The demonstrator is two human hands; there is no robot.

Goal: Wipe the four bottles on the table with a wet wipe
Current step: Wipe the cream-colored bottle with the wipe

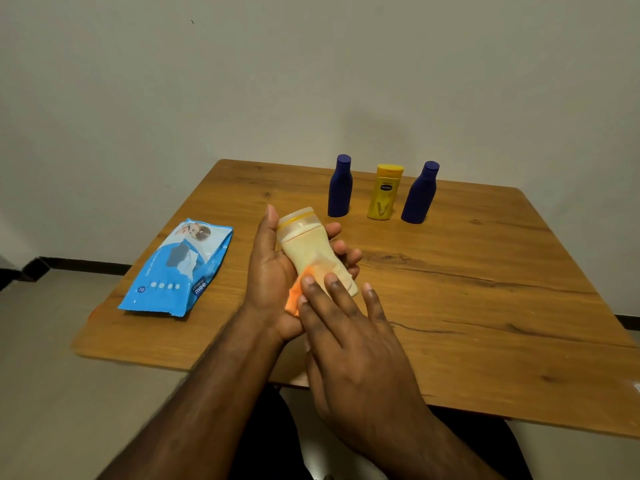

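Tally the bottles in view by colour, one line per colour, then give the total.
Dark blue bottles: 2, the left one and the right one, both standing at the back of the table.
Yellow bottle: 1, standing between them.
Cream bottle: 1, held in the left hand.
Total: 4

Looks like a plain room in a home. Bare off-white wall (311, 64), pale floor (52, 393) with a dark skirting strip (83, 265) along the wall base. Small wooden tabletop (485, 289) pushed into the corner. Household toiletries on it: lotion bottles (382, 192), a pack of baby wipes (180, 268).
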